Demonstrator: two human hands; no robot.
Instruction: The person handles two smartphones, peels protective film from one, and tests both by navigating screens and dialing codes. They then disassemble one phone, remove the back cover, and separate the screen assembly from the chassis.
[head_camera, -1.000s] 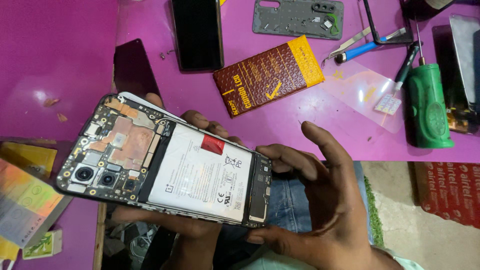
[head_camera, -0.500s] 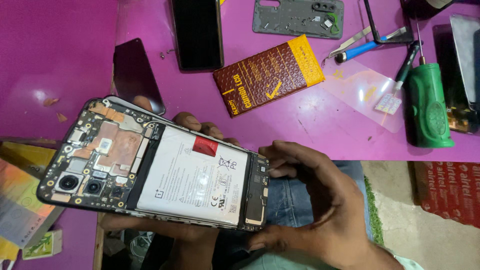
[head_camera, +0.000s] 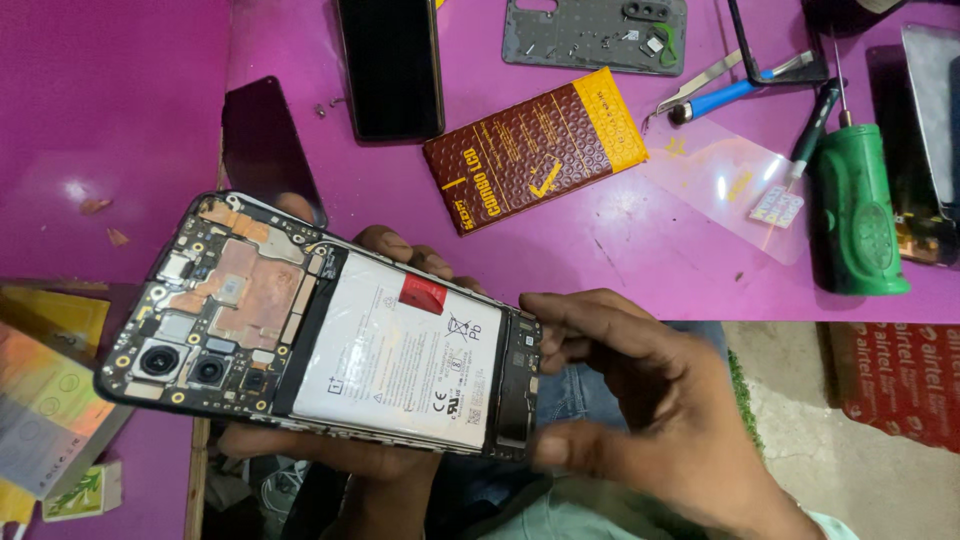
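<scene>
Purple tabletop (head_camera: 620, 230) below; my left hand (head_camera: 350, 460) cradles the opened phone (head_camera: 320, 335) from beneath, right hand (head_camera: 650, 400) fingers pinching its bottom edge. Inspection stage, I judge; next needs a steady grip.

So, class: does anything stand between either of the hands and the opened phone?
Nothing visible does. The left hand supports the opened phone from beneath, fingertips showing above its upper edge, and the right hand grips its bottom end directly.
</scene>
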